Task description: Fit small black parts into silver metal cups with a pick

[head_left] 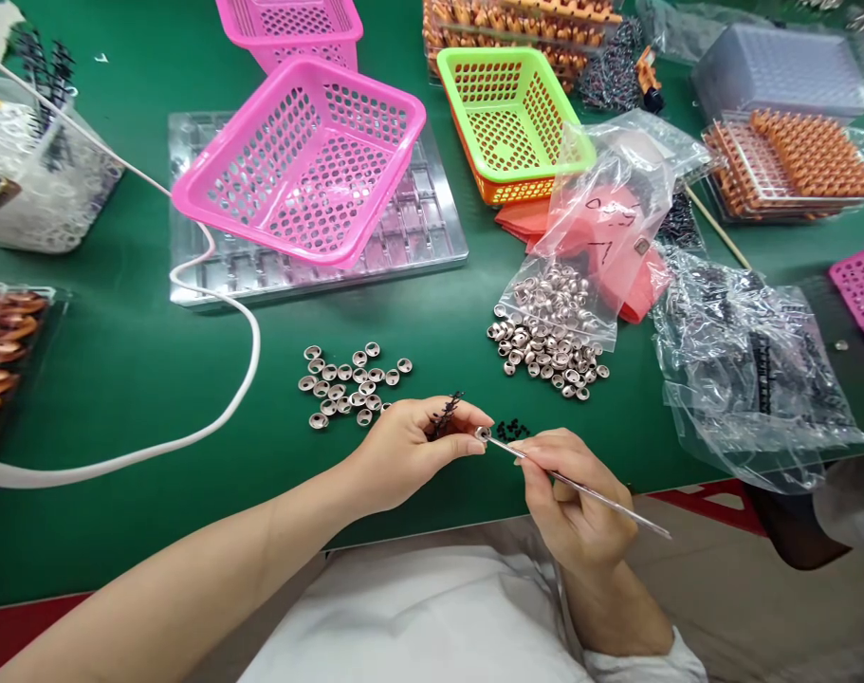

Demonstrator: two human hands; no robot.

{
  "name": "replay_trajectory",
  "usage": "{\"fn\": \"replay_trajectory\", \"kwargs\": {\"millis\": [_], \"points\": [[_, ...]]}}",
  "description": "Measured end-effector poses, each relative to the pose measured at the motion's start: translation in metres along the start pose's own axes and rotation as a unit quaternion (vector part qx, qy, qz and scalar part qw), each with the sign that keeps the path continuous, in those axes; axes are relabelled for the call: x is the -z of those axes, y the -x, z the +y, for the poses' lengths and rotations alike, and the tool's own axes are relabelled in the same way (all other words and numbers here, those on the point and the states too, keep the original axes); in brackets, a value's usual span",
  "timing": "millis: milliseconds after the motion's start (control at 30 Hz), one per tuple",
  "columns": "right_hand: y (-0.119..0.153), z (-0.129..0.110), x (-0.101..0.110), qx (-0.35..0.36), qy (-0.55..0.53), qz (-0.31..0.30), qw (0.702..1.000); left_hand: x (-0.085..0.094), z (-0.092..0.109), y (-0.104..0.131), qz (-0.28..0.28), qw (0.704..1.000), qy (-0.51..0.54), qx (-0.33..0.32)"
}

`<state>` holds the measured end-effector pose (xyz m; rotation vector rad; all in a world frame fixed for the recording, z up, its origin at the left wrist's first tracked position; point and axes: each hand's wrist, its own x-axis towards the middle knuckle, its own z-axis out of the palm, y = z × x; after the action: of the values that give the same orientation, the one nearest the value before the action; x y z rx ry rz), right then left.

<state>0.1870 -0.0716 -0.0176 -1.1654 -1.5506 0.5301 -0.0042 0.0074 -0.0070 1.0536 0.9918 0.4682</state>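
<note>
Between the thumb and index finger of my left hand (410, 451) is a small silver ring-shaped cap (483, 433). A black branched plastic strip (444, 415) also sticks out of that hand. My right hand (579, 493) grips a thin metal rod (595, 491) like a pen, its tip at the cap's opening. Just beyond the fingertips lie tiny black pieces (512, 430). Loose silver caps (357, 384) are spread on the table to the left of them. A larger heap of caps (549, 353) spills from a clear plastic bag (595, 275) on the right.
A pink basket (300, 242) rests on a metal mould plate (432, 237). Behind stands a green basket (523, 161) stacked in an orange one. A white cable (250, 351) curves across the left. Plastic bags of black parts (759, 370) and trays of orange parts (801, 161) occupy the right.
</note>
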Motion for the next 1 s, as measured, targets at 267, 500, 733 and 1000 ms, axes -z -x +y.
{"fn": "replay_trajectory", "kwargs": {"millis": [267, 500, 733, 1000], "points": [[-0.0003, -0.0030, 0.0082, 0.068, 0.046, -0.078, 0.994, -0.0007, -0.0038, 0.0006, 0.008, 0.999, -0.040, -0.029], [-0.0045, -0.0011, 0.0095, 0.065, 0.028, -0.077, 0.994, -0.0013, -0.0039, -0.0012, -0.003, 1.000, -0.007, 0.002], [-0.0028, -0.0030, 0.0038, -0.003, -0.018, 0.030, 0.999, 0.0014, 0.0003, -0.0060, -0.039, 0.998, 0.039, 0.035], [-0.0043, -0.0032, 0.0038, -0.018, -0.029, 0.021, 0.999, 0.0018, 0.0014, -0.0046, -0.043, 0.997, 0.044, 0.040]]}}
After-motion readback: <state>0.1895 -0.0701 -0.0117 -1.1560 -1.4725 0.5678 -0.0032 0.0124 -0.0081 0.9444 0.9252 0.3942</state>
